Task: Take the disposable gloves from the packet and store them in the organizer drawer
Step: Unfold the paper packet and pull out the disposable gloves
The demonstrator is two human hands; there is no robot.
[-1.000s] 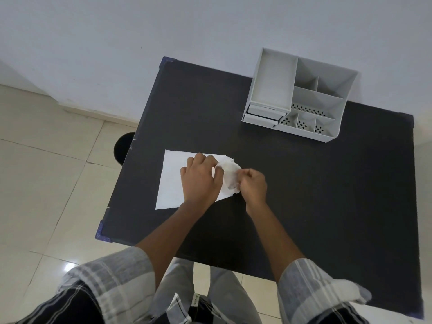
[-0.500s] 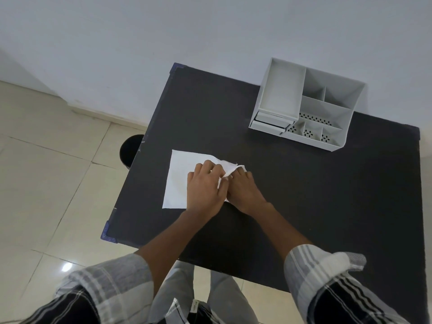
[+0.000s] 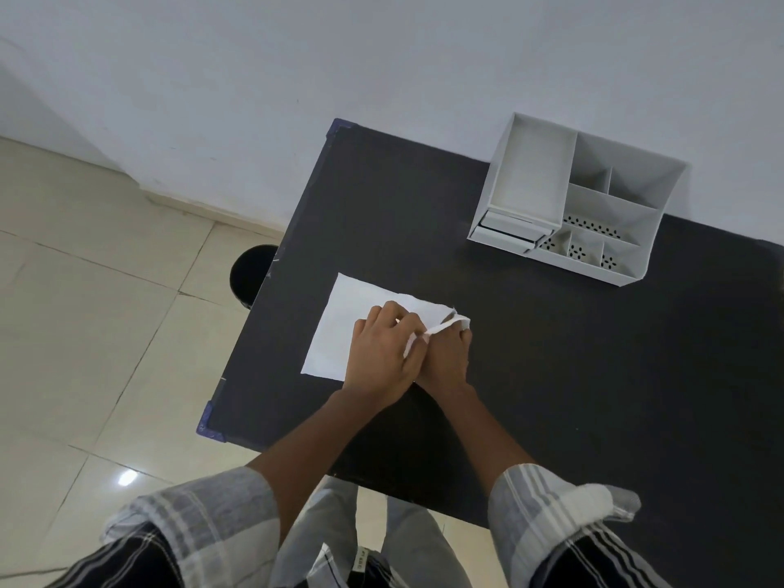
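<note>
Floor tiles (image 3: pixel 85 333) fill the left of the view, and a dark round thing (image 3: pixel 250 271) sits on them just beside the table's left edge; I cannot tell whether it is a bin or a stool. Anything that slides off that edge would land there.

Next comes the black table (image 3: pixel 594 396), and on it the flat white packet (image 3: pixel 339 328), lying near that left edge. The left hand (image 3: pixel 384 354) presses down on the packet's right part, fingers curled, and pinches a thin white strip at the opening. I judge this strip to be the edge of the gloves (image 3: pixel 441 328) or the torn mouth of the packet; the view does not settle which. The right hand (image 3: pixel 445 358) touches the left one, its fingers reaching under that strip, seemingly into the opening; how it grips there is hidden.

The gloves are mostly inside the packet, so the task is at its start. Thin film tears easily: a hard tug with the packet pinned could rip a glove. If the left hand lets up, the light packet may drag along with the gloves or skid towards the near edge. A whole clump could also come out at once and scatter.

Far right, well apart from the hands, stands the white organizer (image 3: pixel 594 205) against the wall (image 3: pixel 382 57). Its drawer (image 3: pixel 505 233) at the lower left looks almost closed, so it needs a free hand to open; carrying loose gloves there one-handed risks dropping some.
</note>
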